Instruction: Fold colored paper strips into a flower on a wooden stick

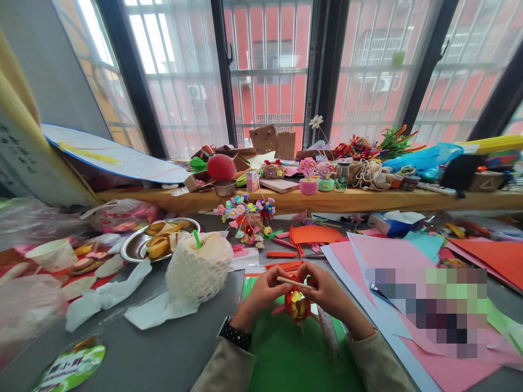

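A thin pale wooden stick [295, 283] runs crosswise between my hands. My left hand [266, 289] is closed around its left end, and my right hand [322, 284] pinches it near the right end. Just below the stick sits a small red and gold folded-paper flower [298, 306], close against my fingers; how far they also grip it is hidden. Pink paper points stick out beneath the flower. Under my hands lies a green mat [302, 359], with a clear ruler [328, 332] near my right wrist.
Left stand a coconut in white foam netting [200, 267] with a green straw and a metal bowl [127, 251] of peels. Coloured paper sheets [449, 370] cover the right side. Orange paper strips [281, 254] and a bunch of small craft flowers [245, 218] lie ahead, before a cluttered sill [175, 202].
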`<state>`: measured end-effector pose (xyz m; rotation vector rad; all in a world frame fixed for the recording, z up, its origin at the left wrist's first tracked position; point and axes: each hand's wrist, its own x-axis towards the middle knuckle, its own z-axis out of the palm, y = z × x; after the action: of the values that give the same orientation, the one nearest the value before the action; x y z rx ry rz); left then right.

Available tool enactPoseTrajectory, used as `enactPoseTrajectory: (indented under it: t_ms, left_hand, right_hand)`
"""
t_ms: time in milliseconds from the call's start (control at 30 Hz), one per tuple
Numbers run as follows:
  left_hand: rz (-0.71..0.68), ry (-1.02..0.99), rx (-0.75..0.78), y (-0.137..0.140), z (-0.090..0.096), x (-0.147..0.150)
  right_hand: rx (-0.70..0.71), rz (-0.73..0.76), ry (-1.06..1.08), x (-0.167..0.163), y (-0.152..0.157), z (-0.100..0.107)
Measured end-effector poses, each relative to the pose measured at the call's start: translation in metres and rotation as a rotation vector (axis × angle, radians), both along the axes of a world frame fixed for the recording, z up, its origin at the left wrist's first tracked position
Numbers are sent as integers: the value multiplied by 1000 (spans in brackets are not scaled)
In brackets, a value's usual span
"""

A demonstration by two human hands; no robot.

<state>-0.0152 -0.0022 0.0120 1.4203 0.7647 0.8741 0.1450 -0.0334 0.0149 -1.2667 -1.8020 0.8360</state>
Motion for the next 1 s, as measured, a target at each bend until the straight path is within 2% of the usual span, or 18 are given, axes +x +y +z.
enactPoseTrajectory:
  t_ms: [267, 600, 767, 1000]
  left_hand:
    - [44, 101, 116, 0, -4, 2]
    - [48, 116, 118, -1, -5, 5]
    - [78, 147, 165, 1, -10, 5]
    - [-37, 100, 32, 3, -9, 3]
  right_hand:
    - [17, -29, -47, -2, 1, 2]
    - [-8, -31, -79, 2, 0, 7]
    - [25, -39, -97, 3, 0, 7]
    - [-3, -51, -86, 5, 1, 4]
